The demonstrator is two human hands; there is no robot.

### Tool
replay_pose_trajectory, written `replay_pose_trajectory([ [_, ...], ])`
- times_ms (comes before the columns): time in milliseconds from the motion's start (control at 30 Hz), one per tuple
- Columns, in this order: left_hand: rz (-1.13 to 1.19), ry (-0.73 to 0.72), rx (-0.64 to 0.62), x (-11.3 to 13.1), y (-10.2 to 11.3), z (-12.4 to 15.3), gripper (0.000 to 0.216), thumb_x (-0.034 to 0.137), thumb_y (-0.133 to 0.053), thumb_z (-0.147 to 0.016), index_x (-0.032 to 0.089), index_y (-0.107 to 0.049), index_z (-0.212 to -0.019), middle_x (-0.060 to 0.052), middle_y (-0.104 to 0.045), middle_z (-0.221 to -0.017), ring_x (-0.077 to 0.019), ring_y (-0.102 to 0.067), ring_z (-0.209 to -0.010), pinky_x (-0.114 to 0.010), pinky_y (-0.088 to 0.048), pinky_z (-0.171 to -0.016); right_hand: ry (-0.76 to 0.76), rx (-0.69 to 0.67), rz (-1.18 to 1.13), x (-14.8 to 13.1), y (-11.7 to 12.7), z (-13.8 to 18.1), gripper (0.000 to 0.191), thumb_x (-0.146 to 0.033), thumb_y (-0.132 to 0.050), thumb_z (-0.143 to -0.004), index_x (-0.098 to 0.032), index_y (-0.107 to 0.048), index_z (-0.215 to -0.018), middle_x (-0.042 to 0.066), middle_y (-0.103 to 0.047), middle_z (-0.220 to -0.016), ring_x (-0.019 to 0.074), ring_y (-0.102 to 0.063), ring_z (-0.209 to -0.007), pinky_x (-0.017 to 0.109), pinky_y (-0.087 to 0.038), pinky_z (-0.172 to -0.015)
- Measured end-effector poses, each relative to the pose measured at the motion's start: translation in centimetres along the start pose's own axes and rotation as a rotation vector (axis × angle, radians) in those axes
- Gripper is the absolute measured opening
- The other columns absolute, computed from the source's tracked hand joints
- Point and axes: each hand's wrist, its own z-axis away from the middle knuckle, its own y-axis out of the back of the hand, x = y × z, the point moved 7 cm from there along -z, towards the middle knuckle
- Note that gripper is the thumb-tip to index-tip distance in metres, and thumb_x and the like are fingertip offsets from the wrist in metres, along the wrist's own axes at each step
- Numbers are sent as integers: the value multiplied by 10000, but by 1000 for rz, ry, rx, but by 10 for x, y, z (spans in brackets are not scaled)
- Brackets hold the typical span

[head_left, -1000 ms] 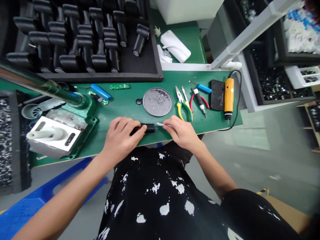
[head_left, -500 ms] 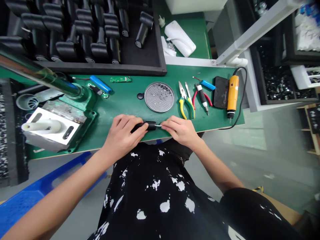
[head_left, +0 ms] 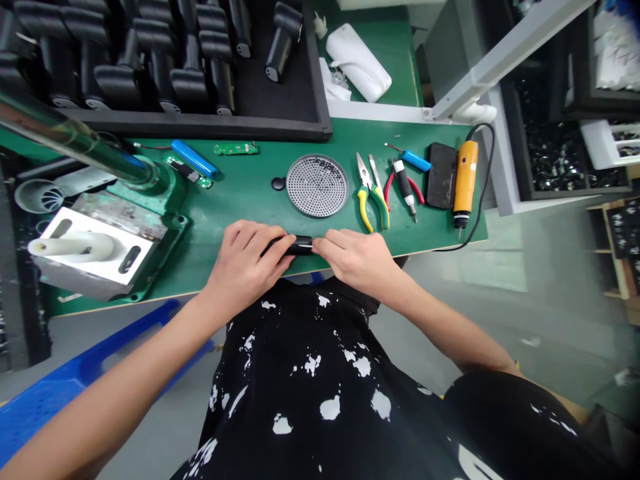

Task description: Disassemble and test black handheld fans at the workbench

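Working one end of the black tube, in front of the perforated disc, is judged the current step. Tube is gripped by left hand; right hand is set against that end, its pinch hidden. Steady bracing seems required next.

Green bench, near edge: left hand grips a dark cylindrical part, lying sideways; right hand has fingertips bunched at its right end, anything between them hidden. Just beyond, round perforated dish. Right of dish, yellow-green pliers; farther right, orange driver. Far left, black tray of black handheld units. Near left, green-based stand.
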Motion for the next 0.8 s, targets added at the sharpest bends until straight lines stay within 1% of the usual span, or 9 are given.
replay_pose_trajectory([
  [100, 15, -15, -33, -2, 0, -3, 348, 248, -677, -963, 194, -654, -1306, -143, -745, -1179, -337, -691, -1061, -537, -497, -976, -48, -65, 34, -12, 10, -11, 275, -202, -404, -1106, -187, -665, -1020, 32, -676, -913, 159, -572, -773, 367, -168, -570],
  [200, 1, -30, -78, -5, 1, -7, 331, 276, -666, -978, 192, -667, -1298, -148, -745, -1199, -343, -692, -1056, -521, -496, -919, -71, -92, 9, -17, 16, -22, 334, -313, -385, -1134, -183, -656, -989, 30, -662, -872, 159, -566, -724, 356, -165, -568],
  [300, -22, -86, -119, -8, 1, -11, 323, 302, -650, -997, 199, -678, -1302, -144, -753, -1199, -337, -692, -1050, -500, -497, -885, -90, -100, -76, -7, 16, -30, 400, -431, -397, -1133, -195, -667, -957, 25, -674, -869, 149, -560, -704, 338, -180, -581],
  [400, -53, -182, -145, -13, 1, -15, 308, 345, -632, -1017, 195, -702, -1277, -120, -773, -1145, -307, -700, -996, -459, -509, -852, -93, -90, -330, 12, 15, -31, 366, -452, -506, -1092, -194, -666, -887, -3, -639, -776, 132, -543, -699, 299, -265, -614],
  [500, -35, -208, -88, -18, 8, -22, 312, 379, -675, -997, 185, -727, -1236, -93, -786, -1065, -270, -706, -904, -400, -515, -762, -159, 11, -667, 35, 15, -25, 322, -483, -642, -1011, -183, -704, -910, -31, -603, -723, 111, -508, -660, 263, -351, -629],
  [567, 82, -125, -9, -23, 17, -27, 319, 377, -733, -960, 184, -740, -1214, -85, -779, -1031, -242, -709, -873, -361, -523, -738, -230, 112, -882, 44, 13, -18, 317, -491, -724, -953, -182, -741, -1021, -35, -609, -756, 98, -481, -632, 249, -372, -600],
  [667, 424, 150, 60, -29, 27, -30, 284, 320, -779, -929, 201, -759, -1187, -69, -755, -1047, -198, -713, -900, -319, -545, -810, -242, 237, -1172, 38, 7, -11, 414, -442, -827, -876, -202, -744, -1203, -17, -628, -881, 85, -470, -623, 235, -377, -548],
  [733, 676, 308, 58, -26, 25, -28, 236, 287, -772, -936, 229, -772, -1165, -49, -744, -1053, -180, -705, -922, -300, -541, -838, -211, 323, -1276, 27, 6, -9, 483, -398, -875, -832, -221, -737, -1259, 3, -640, -961, 91, -504, -654, 233, -389, -540],
  [800, 875, 397, 68, -19, 20, -23, 196, 291, -761, -944, 246, -785, -1133, -38, -733, -1027, -171, -684, -902, -285, -529, -805, -184, 405, -1293, 17, 9, -8, 508, -374, -895, -812, -228, -740, -1273, 20, -657, -992, 113, -556, -711, 238, -417, -557],
])
